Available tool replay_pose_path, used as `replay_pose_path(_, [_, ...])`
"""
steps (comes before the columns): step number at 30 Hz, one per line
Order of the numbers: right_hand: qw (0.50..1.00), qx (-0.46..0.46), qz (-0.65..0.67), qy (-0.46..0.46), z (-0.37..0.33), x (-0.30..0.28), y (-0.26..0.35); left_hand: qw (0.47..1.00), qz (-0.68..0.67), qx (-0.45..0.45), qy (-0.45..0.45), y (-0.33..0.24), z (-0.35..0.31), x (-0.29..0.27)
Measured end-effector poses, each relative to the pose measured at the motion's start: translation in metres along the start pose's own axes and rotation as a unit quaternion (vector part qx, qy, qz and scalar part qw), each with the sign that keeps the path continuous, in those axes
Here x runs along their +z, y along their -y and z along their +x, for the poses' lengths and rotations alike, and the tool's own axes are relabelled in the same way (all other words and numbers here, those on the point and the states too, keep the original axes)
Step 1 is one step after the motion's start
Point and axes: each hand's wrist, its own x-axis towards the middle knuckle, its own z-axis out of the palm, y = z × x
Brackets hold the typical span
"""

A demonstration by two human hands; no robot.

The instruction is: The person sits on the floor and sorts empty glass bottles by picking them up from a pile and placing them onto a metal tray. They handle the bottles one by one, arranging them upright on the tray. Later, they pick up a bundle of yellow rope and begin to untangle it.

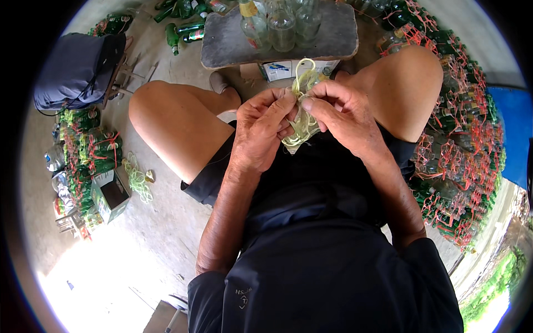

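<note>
Between my knees, a loose bundle of pale yellow-green plastic string (304, 126) hangs from my fingers, with one loop standing up above them. My left hand (264, 119) pinches the string between thumb and forefinger. Close beside it, nearly touching, my right hand (343, 114) also pinches the string with its thumb and bent fingers. Just beyond the hands stands a low dark bench (225, 39) with several clear glass bottles (281, 28) upright on it.
Under the bench is a printed cardboard box (277, 70). Green bottles (172, 38) lie on the floor at the far left. Bottles tied with red string (455, 150) are stacked along the right. At left are a cloth-covered chair (80, 69), an open box (109, 194) and loose string (139, 180).
</note>
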Motion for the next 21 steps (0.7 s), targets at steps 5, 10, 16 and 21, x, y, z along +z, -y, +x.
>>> replay_pose_path(5, [1.000,0.011,0.004,0.023,0.000,-0.006,-0.003,1.000,0.003,-0.003,-0.010,0.001,0.001,0.003])
replay_pose_path(10, [0.996,-0.038,-0.079,0.011,-0.004,-0.006,-0.002,1.000,0.013,0.001,-0.005,0.006,0.002,0.000])
replay_pose_path(16, [0.990,-0.095,-0.103,0.005,-0.012,-0.001,-0.006,1.000,-0.013,0.008,-0.023,0.006,0.001,-0.002])
replay_pose_path(21, [0.994,-0.098,-0.052,0.004,-0.010,0.009,-0.020,0.999,-0.040,0.008,-0.004,0.006,0.001,-0.006])
